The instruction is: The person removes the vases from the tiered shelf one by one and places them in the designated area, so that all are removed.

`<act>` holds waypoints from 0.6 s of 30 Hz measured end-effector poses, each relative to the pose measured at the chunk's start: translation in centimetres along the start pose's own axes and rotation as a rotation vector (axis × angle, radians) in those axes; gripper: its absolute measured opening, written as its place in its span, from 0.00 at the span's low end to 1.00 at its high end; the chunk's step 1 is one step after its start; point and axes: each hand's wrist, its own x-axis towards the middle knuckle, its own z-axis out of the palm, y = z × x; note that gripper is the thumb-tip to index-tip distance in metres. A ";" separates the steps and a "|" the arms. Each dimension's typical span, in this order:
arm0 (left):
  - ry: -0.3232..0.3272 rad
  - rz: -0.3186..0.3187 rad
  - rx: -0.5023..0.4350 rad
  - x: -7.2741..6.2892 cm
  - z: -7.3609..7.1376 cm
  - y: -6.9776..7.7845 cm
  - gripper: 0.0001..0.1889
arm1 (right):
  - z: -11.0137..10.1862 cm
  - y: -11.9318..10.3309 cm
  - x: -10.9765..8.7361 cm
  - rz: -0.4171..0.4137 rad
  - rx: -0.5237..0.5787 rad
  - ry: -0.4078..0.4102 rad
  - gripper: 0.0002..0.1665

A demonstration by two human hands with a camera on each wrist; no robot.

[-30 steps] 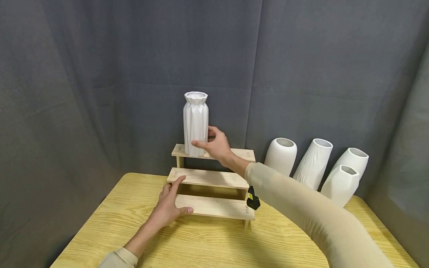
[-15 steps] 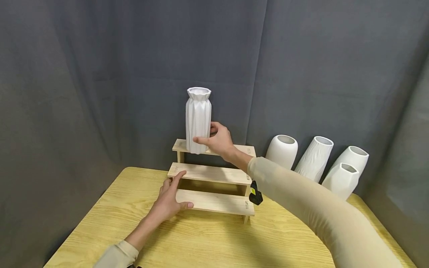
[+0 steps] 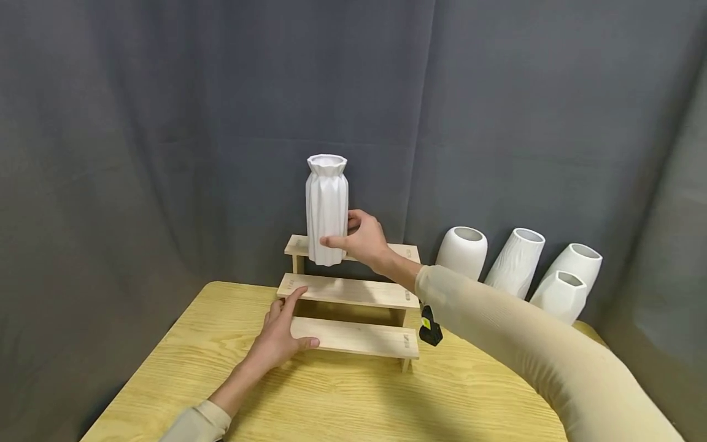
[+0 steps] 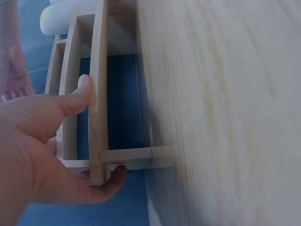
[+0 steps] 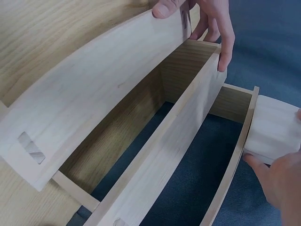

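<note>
A tall white pleated vase (image 3: 327, 209) with a ruffled rim stands upright at the top step of a three-step wooden stand (image 3: 359, 291). My right hand (image 3: 366, 240) grips its lower right side, thumb in front, fingers behind and partly hidden. In the head view the vase's base overlaps the top step's front edge; the right wrist view has the vase (image 5: 273, 123) right beside that board. My left hand (image 3: 278, 339) holds the stand's left end, index finger on the middle step and thumb on the lowest board. In the left wrist view a fingertip (image 4: 120, 175) curls around that board's end.
Several white vases stand at the back right: a rounded one (image 3: 463, 253), a rippled one (image 3: 515, 263), and a faceted one (image 3: 559, 298) before another (image 3: 587, 261). The yellow wood-grain table (image 3: 331, 408) carries everything. A grey curtain (image 3: 232, 202) hangs behind.
The vase in my right hand has come slightly forward, its base now overlapping the top step's front edge. My left hand keeps its hold on the stand. The head view has shifted slightly.
</note>
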 end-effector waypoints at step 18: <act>-0.016 0.036 -0.011 1.2 -0.7 -1.3 0.57 | -1.7 -1.6 -2.9 -0.061 -0.016 -0.061 0.40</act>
